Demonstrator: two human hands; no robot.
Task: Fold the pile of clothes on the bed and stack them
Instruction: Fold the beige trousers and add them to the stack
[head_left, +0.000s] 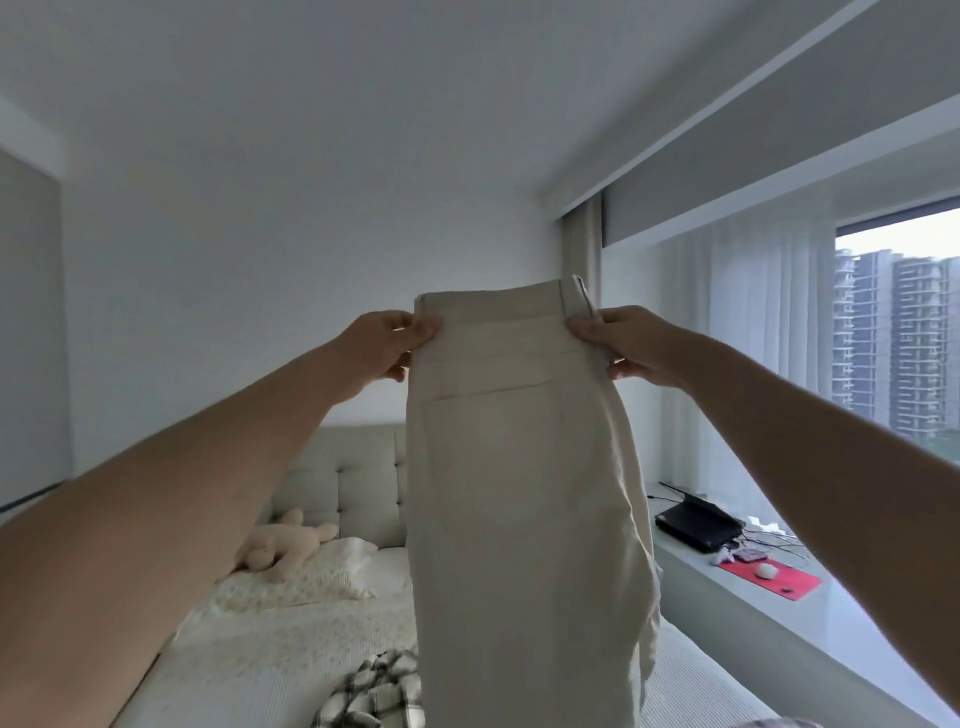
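Both hands, left hand (387, 345) and right hand (628, 345), pinch the beige trousers (519, 493) by the waistband corners, mid-frame; soft, limp cloth, probably light.

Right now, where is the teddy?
The plush toy lies at the left of the head view, on the pillow by the headboard, left of the held-up trousers.

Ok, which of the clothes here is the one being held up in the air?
The beige trousers, pinched at the waistband by the left hand and right hand. The black-and-white checked garment lies crumpled on the bed.
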